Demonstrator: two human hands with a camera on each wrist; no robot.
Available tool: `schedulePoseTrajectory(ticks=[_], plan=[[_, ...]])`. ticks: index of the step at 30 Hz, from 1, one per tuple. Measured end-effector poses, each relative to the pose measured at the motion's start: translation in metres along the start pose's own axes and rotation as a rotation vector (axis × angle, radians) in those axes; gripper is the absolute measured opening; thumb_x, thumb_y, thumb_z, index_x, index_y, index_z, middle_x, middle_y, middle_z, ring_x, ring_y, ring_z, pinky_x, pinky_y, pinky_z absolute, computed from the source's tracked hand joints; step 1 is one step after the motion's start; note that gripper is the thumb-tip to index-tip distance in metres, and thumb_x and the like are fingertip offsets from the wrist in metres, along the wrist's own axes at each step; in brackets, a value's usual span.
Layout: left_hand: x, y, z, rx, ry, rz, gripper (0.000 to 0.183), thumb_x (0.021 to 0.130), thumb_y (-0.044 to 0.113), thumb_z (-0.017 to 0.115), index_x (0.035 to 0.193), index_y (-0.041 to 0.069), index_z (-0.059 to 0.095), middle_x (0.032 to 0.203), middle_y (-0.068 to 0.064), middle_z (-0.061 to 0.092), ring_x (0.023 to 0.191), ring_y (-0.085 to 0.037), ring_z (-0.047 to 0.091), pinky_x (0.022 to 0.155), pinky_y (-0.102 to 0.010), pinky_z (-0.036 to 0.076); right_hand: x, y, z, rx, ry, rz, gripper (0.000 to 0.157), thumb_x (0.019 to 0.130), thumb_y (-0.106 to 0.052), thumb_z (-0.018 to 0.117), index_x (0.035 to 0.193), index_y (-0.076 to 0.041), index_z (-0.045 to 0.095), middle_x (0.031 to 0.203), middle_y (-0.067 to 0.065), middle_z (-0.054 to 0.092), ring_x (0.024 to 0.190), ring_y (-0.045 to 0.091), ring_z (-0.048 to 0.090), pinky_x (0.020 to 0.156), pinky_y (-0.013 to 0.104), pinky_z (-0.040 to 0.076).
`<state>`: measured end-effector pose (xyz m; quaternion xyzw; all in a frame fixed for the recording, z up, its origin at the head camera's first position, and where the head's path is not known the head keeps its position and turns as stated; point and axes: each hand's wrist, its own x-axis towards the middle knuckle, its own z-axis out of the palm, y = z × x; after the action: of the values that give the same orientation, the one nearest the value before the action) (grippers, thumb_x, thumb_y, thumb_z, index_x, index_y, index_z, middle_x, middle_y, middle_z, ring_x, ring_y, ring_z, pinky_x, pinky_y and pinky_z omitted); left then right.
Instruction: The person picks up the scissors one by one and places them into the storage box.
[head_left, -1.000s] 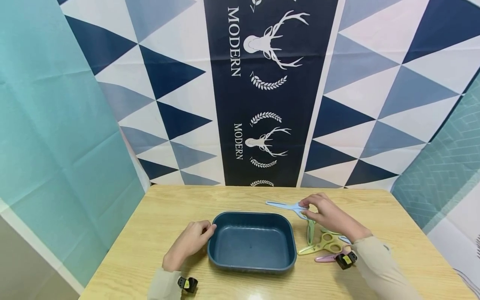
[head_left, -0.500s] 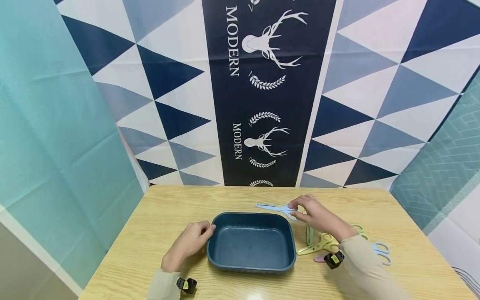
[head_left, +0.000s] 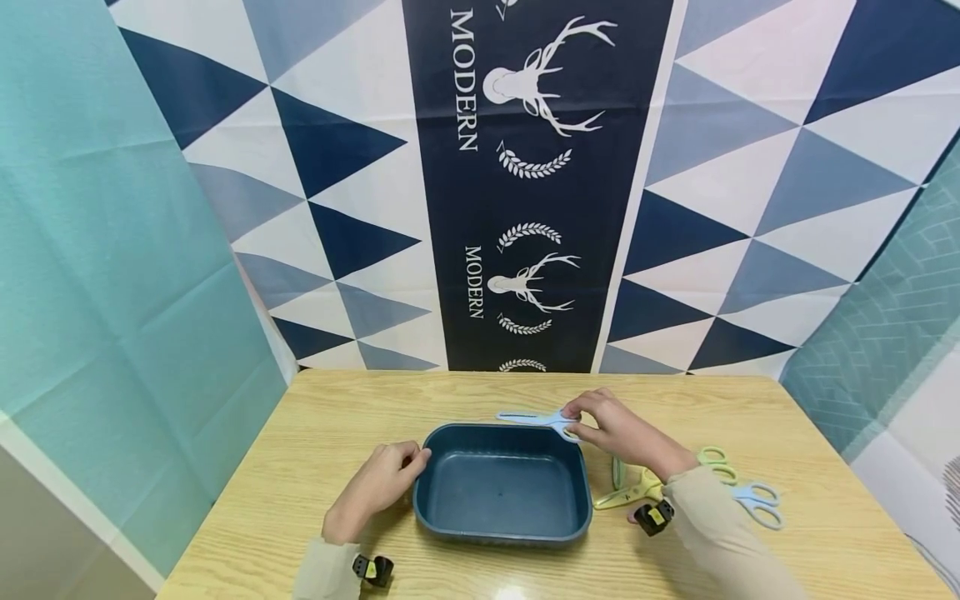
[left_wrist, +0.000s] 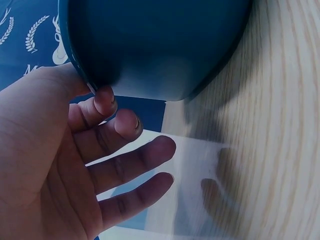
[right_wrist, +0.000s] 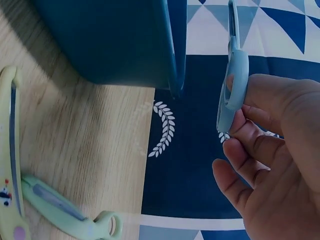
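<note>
A dark blue plastic basin (head_left: 501,493) with rounded corners stands on the table. At its left rim my left hand (head_left: 375,483) pinches the edge between thumb and forefinger; the left wrist view shows the other fingers (left_wrist: 135,160) spread loosely below. Light blue scissors (head_left: 528,418) hang by their handle from my right hand (head_left: 618,429), above the basin's far right corner, blades pointing left. In the right wrist view, thumb and forefinger pinch the scissors (right_wrist: 235,85), which are raised off the table. Part of the handle loops is hidden by the fingers.
Right of the basin lie yellow scissors (head_left: 626,497), green scissors (head_left: 617,472), a second green pair (head_left: 716,465) and another blue pair (head_left: 759,503). My right forearm partly covers them and a pink piece (head_left: 632,516). A patterned cloth (head_left: 360,250) hangs behind the table.
My right hand has moved left with the light blue scissors, from beyond the basin's right side to over its far right corner. My left hand stays on the rim.
</note>
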<state>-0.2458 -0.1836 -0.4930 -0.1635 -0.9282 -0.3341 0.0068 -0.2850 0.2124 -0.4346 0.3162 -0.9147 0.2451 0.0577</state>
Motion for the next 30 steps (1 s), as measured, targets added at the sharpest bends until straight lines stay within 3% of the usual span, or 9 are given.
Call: schedulePoseTrajectory(ticks=[30], plan=[[-0.001,0.0,0.0,0.008,0.003,0.0,0.039,0.109,0.032,0.053,0.072,0.019,0.053,0.061,0.009,0.042,0.053,-0.004,0.039,0.053,-0.02,0.034,0.022,-0.025,0.006,-0.004,-0.13,-0.039,0.017,0.101,-0.019,0.066,0.114,-0.009,0.073,0.113,0.004,0.07,0.111,0.027,0.058,0.097,0.05,0.05]])
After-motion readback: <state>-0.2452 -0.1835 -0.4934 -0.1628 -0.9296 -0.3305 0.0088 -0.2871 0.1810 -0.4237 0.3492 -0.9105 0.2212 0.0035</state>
